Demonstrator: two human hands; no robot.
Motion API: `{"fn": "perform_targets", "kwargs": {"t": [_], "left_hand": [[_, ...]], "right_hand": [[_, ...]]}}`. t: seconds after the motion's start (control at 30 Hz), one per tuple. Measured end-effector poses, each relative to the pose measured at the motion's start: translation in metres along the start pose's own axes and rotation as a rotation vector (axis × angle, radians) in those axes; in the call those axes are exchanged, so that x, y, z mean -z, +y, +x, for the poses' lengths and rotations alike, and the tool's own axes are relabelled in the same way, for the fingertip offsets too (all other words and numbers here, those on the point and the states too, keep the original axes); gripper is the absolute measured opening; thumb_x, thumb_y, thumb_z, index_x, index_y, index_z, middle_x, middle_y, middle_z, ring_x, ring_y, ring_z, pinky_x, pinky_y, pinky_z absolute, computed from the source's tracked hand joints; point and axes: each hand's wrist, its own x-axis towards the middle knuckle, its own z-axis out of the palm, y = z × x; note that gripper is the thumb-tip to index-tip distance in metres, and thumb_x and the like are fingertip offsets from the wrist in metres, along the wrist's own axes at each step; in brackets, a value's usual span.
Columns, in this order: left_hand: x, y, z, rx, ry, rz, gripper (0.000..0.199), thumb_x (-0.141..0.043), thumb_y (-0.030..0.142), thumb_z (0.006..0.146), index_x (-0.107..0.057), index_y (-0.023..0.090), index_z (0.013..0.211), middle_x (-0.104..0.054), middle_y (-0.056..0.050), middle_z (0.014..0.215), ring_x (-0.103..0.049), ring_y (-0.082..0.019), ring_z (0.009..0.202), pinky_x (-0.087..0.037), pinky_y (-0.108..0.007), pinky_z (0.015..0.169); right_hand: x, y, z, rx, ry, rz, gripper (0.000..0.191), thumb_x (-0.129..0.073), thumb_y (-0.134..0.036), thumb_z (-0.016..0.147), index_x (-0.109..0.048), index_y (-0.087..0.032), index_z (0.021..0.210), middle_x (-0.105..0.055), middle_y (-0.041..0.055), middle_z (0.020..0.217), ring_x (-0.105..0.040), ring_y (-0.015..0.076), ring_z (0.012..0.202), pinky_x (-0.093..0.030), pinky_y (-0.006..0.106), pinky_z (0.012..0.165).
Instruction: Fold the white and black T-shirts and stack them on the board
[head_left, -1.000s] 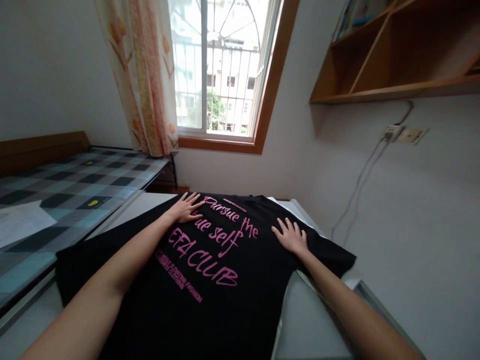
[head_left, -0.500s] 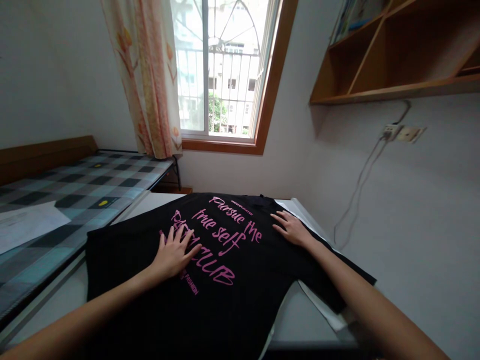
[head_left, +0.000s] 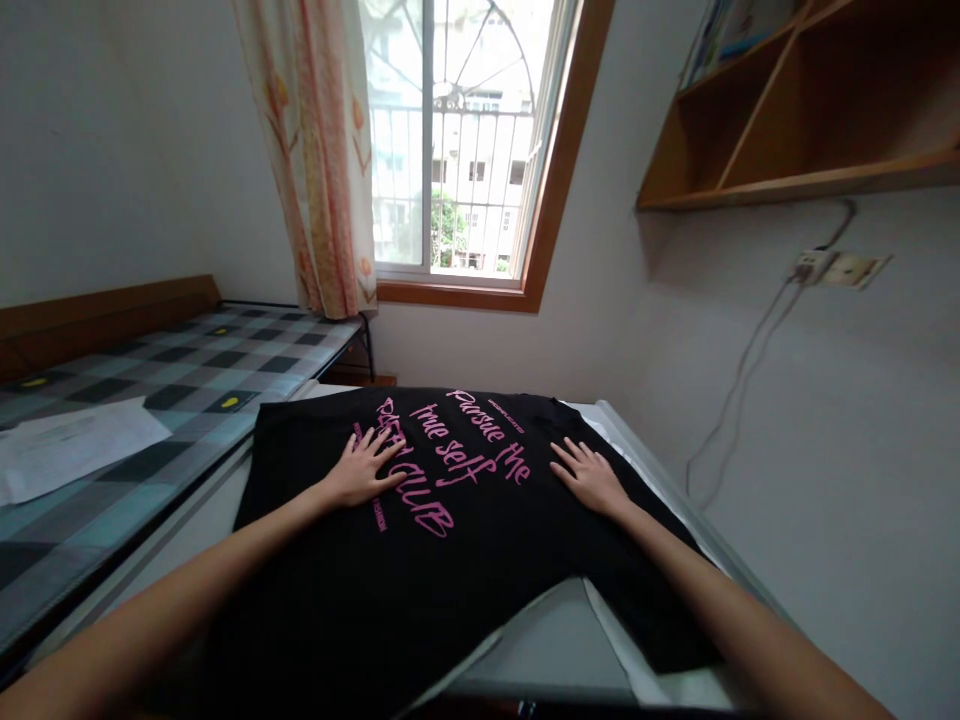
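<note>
A black T-shirt (head_left: 480, 560) with pink lettering lies spread over a pale table (head_left: 562, 640), its collar toward the far edge. My left hand (head_left: 365, 470) rests flat on the printed lettering, fingers spread. To the right of the print, my right hand (head_left: 591, 475) also lies flat on the cloth with its fingers apart. Neither hand grips the fabric. One sleeve points toward me at the lower right, partly behind my right forearm. White material shows from under the shirt along its right side and lower edge.
At the left stands a bed (head_left: 180, 365) with a checked cover and papers (head_left: 82, 450) on it. A curtain (head_left: 322, 170) hangs beside the barred window (head_left: 472, 150). Wooden shelves (head_left: 810, 130) are on the right wall, above a socket (head_left: 832, 268) with dangling cords.
The shirt's left part has shifted right and away from the table's left edge; its right sleeve has swung toward me. Both hands stay flat on the cloth. The view has turned slightly left.
</note>
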Motion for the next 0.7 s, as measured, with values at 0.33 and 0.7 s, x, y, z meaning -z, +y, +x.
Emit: {"fn": "perform_targets", "kwargs": {"t": [0.33,0.7], "left_hand": [[0.020,-0.025,0.045,0.112,-0.011,0.095,0.066,-0.035,0.066,0.088,-0.039,0.032,0.145,-0.034,-0.008,0.153,-0.028,-0.034,0.141,-0.017,-0.057,0.111],[-0.009,-0.009,0.035,0.388,0.054,-0.007,0.077,-0.025,0.073,0.086,-0.032,0.030,0.149,-0.026,-0.010,0.157,-0.016,-0.039,0.144,-0.015,-0.066,0.109]], "right_hand": [[0.009,-0.040,-0.034,0.046,0.199,-0.036,0.062,-0.031,-0.062,0.093,-0.057,-0.024,0.134,-0.051,0.0145,0.138,-0.043,0.0325,0.129,-0.031,0.048,0.106],[-0.003,-0.035,-0.008,0.086,0.138,0.059,0.057,-0.039,-0.058,0.092,-0.045,-0.031,0.143,-0.035,0.0078,0.153,-0.021,0.0303,0.143,-0.020,0.047,0.113]]}}
